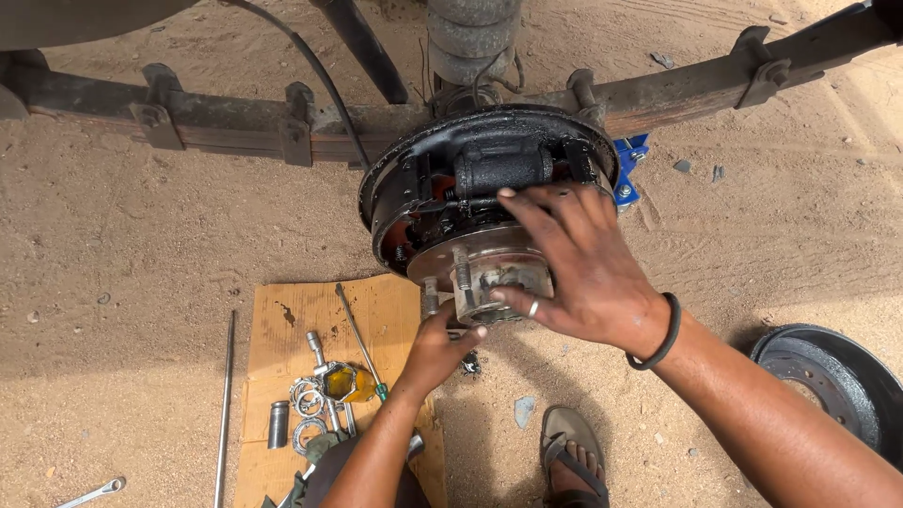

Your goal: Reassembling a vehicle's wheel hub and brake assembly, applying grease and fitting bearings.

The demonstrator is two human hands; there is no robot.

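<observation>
A person's right hand [583,268], fingers spread, lies flat over the wheel hub [489,273] of an exposed drum brake assembly [480,174] under a leaf spring [235,132]. The left hand [437,343], fingers curled, touches the hub's underside; what it pinches cannot be told. On the sandy ground below, a cardboard sheet [282,320] carries a screwdriver [359,339], sockets and rings. A removed brake drum [832,381] lies near the right edge, well apart from the hub.
</observation>
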